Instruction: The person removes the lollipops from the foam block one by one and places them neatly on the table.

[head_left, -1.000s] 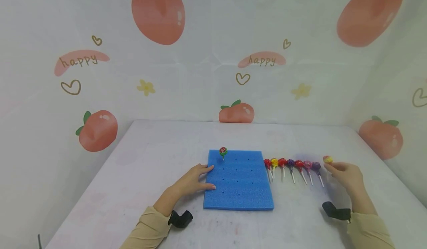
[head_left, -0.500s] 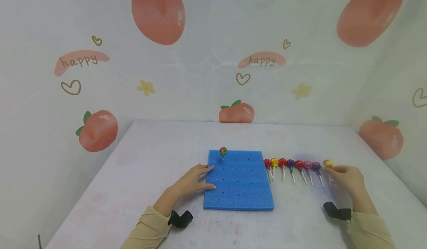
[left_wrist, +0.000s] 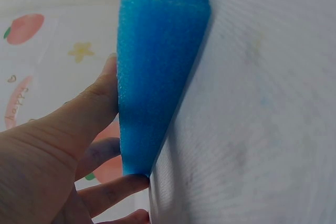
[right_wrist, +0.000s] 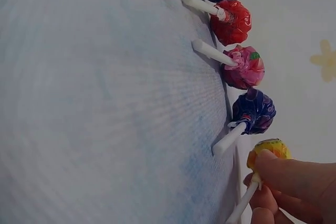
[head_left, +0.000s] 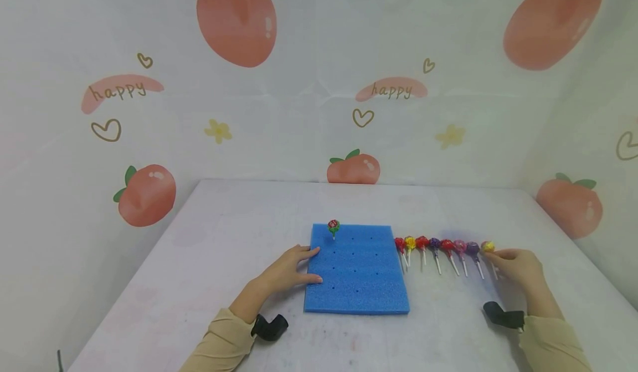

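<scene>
My right hand (head_left: 518, 267) pinches a yellow lollipop (right_wrist: 270, 153) by its head, thumb across the wrapper, its white stick slanting down. It is at the right end of a row of lollipops, beside a dark purple lollipop (right_wrist: 254, 113). My left hand (head_left: 284, 269) rests at the left edge of a blue foam board (head_left: 366, 300), thumb and a finger on its top; in the left wrist view other fingers touch its side near the tabletop. One green and red lollipop (head_left: 333, 227) stands upright in the board's far left corner.
Between the board and my right hand lie several lollipops, among them a pink lollipop (head_left: 459, 247), a red lollipop (head_left: 422, 242) and another yellow lollipop (head_left: 410, 242). Small holes dot the board. A white cloth with fruit prints hangs behind the white table (head_left: 249, 211).
My right hand has lowered the yellow lollipop and brought it slightly left, close beside the dark purple one. The left hand and the board have stayed still.
</scene>
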Available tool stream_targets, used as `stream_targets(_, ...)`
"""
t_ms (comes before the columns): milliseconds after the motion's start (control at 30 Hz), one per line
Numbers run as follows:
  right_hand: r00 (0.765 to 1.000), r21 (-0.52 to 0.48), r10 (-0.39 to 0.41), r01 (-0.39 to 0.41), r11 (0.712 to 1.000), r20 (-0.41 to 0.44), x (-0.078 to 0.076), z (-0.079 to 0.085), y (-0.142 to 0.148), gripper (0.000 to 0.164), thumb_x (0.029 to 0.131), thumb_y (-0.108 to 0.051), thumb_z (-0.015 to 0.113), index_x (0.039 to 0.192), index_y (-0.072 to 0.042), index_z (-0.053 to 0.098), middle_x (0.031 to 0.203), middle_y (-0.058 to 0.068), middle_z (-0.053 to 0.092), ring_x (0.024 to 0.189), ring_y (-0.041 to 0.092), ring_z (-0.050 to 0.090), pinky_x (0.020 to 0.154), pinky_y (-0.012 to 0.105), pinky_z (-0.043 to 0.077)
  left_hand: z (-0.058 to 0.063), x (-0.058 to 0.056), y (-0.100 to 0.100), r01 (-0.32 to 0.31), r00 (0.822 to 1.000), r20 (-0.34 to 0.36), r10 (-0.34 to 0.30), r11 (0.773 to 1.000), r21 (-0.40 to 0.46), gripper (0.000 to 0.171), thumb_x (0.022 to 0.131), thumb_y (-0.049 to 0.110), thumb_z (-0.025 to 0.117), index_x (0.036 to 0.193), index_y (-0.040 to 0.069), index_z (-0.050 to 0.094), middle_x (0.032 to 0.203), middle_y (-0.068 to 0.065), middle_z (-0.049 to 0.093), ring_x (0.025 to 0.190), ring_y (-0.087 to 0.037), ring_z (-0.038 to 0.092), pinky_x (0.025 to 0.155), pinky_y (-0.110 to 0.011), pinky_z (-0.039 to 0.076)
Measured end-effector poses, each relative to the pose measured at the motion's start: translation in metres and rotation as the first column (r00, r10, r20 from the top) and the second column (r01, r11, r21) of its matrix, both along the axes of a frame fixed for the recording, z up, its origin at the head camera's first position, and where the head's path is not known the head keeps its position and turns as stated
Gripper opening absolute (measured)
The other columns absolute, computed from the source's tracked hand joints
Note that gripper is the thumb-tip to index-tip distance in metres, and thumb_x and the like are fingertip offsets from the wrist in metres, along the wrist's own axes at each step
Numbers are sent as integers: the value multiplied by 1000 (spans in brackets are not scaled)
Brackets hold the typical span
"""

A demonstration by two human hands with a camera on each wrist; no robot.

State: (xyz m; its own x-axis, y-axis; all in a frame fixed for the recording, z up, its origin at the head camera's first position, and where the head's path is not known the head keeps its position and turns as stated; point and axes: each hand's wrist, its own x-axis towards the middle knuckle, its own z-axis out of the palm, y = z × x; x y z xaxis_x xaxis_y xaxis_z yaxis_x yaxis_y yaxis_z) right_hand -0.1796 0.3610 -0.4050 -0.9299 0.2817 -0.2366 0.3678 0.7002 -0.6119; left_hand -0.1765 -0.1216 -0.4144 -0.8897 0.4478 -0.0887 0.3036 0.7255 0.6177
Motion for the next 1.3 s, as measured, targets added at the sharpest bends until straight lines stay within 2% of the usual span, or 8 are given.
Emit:
stream_targets(167,1000,27,23,-23,999,-11,-1,-1,1,54,89,-33,59,114,15,56,84,21,65,71,18,57,56,24,45,1,0,1,-5,1000,-2,5,1000,-3,73,81,40,70,141,9,42,147,-18,37,140,-42,24,111,-58,26)
stream_targets(400,999,33,33,-33,999,-1,-3,-2,2,51,90,-30,58,114,15,56,89,26,65,76,23,59,57,24,45,0,-1,1,-9,1000,5,9,1000,4,74,81,40,70,141,9,41,148,-18,37,141,-41,23,111,-58,25)
stream_targets(900,999,47,38,-38,998,-9,-1,-1,3,51,89,-31,58,113,15,57,85,21,67,71,17,56,57,24,44,0,-2,1,-12,1000,10,12,1000,0,74,81,40,70,141,10,41,148,-17,37,141,-41,23,111,-59,26)
stream_targets(1133,1000,34,-11,12,999,-26,3,3,-1,51,91,-31,56,115,14,56,100,30,63,83,29,59,63,30,45,0,-1,1,-18,1000,12,18,1000,-2,74,80,40,70,141,10,41,148,-17,37,141,-41,24,110,-59,26)
stream_targets(1300,998,32,1,1,999,-64,5,12,-12,57,92,-39,54,118,11,56,117,33,56,102,42,52,76,44,46,0,-1,1,-22,1000,15,22,1000,0,73,80,40,70,141,10,42,148,-17,37,141,-42,23,110,-59,26)
